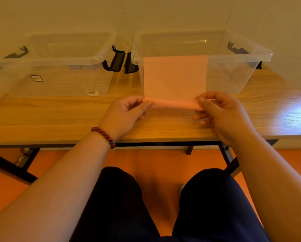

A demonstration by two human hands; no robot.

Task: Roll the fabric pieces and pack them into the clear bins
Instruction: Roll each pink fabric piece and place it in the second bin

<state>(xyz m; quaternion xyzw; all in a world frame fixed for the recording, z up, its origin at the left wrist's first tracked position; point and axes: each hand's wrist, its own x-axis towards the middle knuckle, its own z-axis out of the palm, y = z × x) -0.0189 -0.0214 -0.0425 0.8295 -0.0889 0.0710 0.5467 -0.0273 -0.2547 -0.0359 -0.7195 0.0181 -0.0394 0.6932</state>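
A pale pink fabric piece (175, 77) stands up in front of the right clear bin (237, 55), its lower edge rolled into a thin tube just above the wooden table (58, 116). My left hand (127, 114) pinches the tube's left end. My right hand (221, 112) pinches its right end, fingers curled round it. A second clear bin (55, 58) stands to the left. No fabric shows inside either bin.
Both bins stand at the back of the table against the wall, black latch handles (119, 61) between them. The table's front edge runs just below my wrists. My knees and an orange floor lie below.
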